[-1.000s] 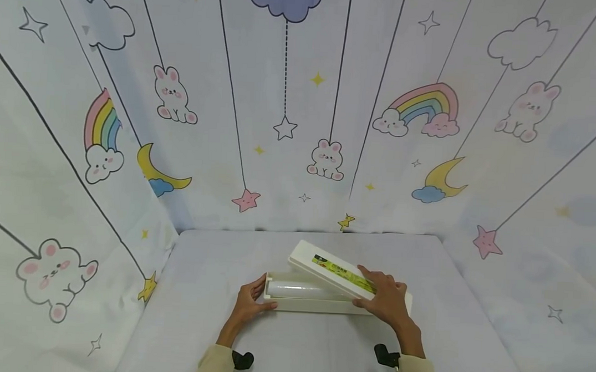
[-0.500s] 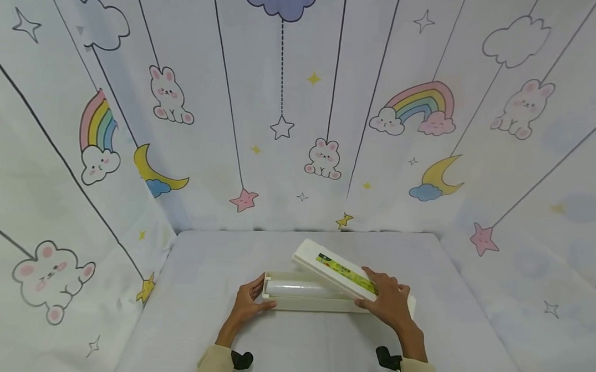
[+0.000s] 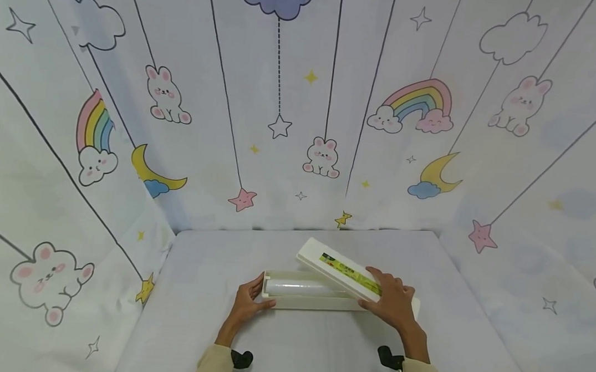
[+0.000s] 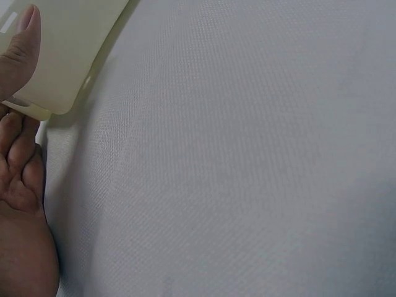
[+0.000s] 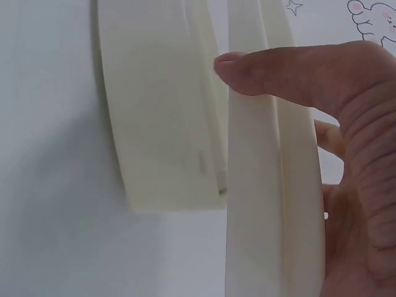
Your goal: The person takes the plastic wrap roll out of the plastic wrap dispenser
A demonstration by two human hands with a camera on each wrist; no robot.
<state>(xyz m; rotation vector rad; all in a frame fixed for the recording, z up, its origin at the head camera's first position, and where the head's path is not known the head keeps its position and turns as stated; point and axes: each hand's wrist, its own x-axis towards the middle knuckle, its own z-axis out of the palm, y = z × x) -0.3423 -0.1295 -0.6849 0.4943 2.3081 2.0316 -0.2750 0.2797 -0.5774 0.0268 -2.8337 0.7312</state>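
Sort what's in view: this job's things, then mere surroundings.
In use:
long cream box, gripped by the left hand
white oblong lid with green label, gripped by the right hand
pale glossy cylinder inside the box

Surroundings:
white tablecloth
cartoon-printed white backdrop

From head ht., looks fwd + down from well back, taking in bare L hand [image 3: 245, 303], bare R hand [image 3: 392, 301], long cream plastic box [image 3: 313, 304], white oblong plastic lid [image 3: 341, 270] and cartoon-printed white cloth backdrop [image 3: 189, 164]. On L wrist, peers down v. close, sharing L hand + box's L end w/ head view. On R wrist, looks close along lid's edge, sharing R hand, box + bit of backdrop w/ head.
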